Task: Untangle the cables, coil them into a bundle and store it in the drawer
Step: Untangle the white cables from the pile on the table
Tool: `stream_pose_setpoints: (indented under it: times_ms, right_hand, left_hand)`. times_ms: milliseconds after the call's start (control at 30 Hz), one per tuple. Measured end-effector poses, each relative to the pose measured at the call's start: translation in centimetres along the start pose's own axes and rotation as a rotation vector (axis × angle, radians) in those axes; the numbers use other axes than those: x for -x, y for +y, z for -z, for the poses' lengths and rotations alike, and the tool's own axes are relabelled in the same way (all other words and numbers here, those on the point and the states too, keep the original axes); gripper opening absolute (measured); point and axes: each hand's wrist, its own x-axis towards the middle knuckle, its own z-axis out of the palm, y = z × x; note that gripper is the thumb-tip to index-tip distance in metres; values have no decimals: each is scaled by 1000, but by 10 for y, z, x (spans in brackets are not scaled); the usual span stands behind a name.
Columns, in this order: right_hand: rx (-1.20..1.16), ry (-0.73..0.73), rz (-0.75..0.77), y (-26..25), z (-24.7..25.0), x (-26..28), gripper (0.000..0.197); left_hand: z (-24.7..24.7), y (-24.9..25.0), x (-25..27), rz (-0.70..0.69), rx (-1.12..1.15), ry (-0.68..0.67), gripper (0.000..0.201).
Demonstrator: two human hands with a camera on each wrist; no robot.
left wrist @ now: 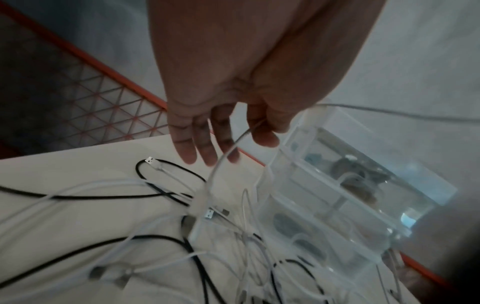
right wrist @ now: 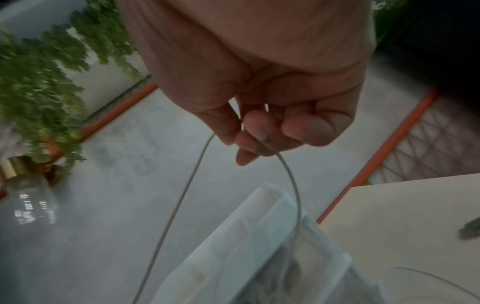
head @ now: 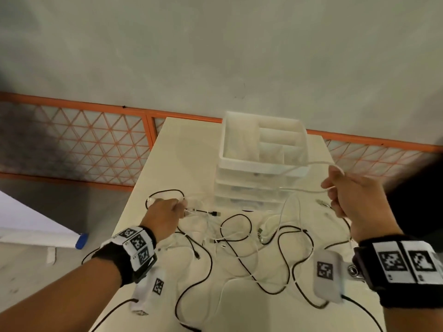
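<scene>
untangling step: your right hand (head: 345, 192) pinches a raised white cable (head: 299, 188); left hand (head: 165, 212) grips its other end. next, pull it free of the pile.

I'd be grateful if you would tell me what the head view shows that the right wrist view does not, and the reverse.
Only the head view shows the left hand gripping a white cable end, the tangle of black and white cables on the table, and the organiser's divided top tray.

Only the right wrist view shows a leafy plant and the right hand's fingers curled around the white cable.

Both show the right hand holding that cable above the clear drawer organiser.
</scene>
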Motion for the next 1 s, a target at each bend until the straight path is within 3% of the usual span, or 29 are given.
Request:
stream_pose_setpoints:
  times_ms: [100,200,333,400,533,600,667,700,767,833,900,1000]
  right_hand:
    - [50,40,-128,15,10,-33,32]
    - [-68,54,-122,31,12,-57,15]
    - [-303,-170,-81,50,7,-68,48]
    - [-180,-225,-116,62,5,-70,75]
    - [226,-172,110,71,0,-43,50]
    - [253,-386,238,68,-14,-14,50]
    - [271,-646,253,71,-32,6,45]
    - [296,-690,241,76,-40,9,31]
    - [328,-637,211,83,-45,3,5]
    - [356,-481,264,95,-41,-11,13]
    - [386,-403,363,107,-37,-20,18]
    - [465,-547,351,134,-42,-14,54]
  left_hand:
    - [4,3,-2,27,238,-35,49]
    - [2,12,5,43,444,-129,45]
    - [-7,36,11,50,546,-160,49]
    - [-9,53,15,20,649,-149,47]
    - [-13,87,29,-117,628,-78,37]
    - [-18,103,37,-220,572,-150,31]
    - [-24,117,45,-329,542,-256,26]
    - [-28,121,47,-377,503,-289,24]
    - [-34,120,48,-418,343,-335,22]
    - [-41,108,47,-335,149,-416,21]
    - [-55,91,49,-159,85,-456,24]
    - [-75,68,56,90,234,-278,26]
